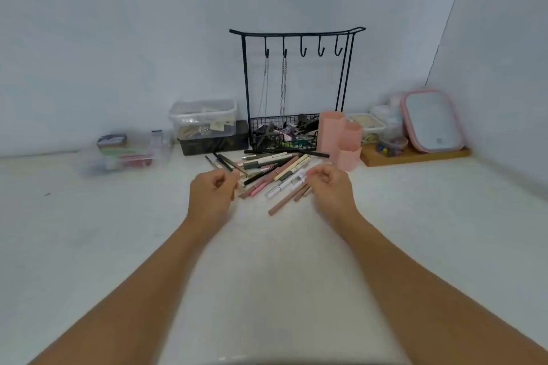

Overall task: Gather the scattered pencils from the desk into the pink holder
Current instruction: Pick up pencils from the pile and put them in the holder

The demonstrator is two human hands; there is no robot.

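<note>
Both my hands hover over the pencil pile on the white counter [89, 231].

At far left sits a blurred clear box [124, 154] of small items, then a clear lidded tub [203, 120] stacked on a dark box [213, 142]. My left hand [212, 192] is loosely curled at the pile's left edge; whether it pinches a pencil I cannot tell. The pencils [267, 169] lie crisscrossed in one heap, roughly twenty: black, beige, brown, pink and white; any printing is too blurred to read. Behind them a black wire rack [296, 38] has five hooks, two carrying chains [283, 89]. My right hand [327, 187] is curled at the pile's right edge, its grip unclear. Just right of the pile stands the pink holder [341, 139], three stepped tubes. Farther right, a pink-rimmed mirror [433, 121] leans on a wooden tray [415, 155].
</note>
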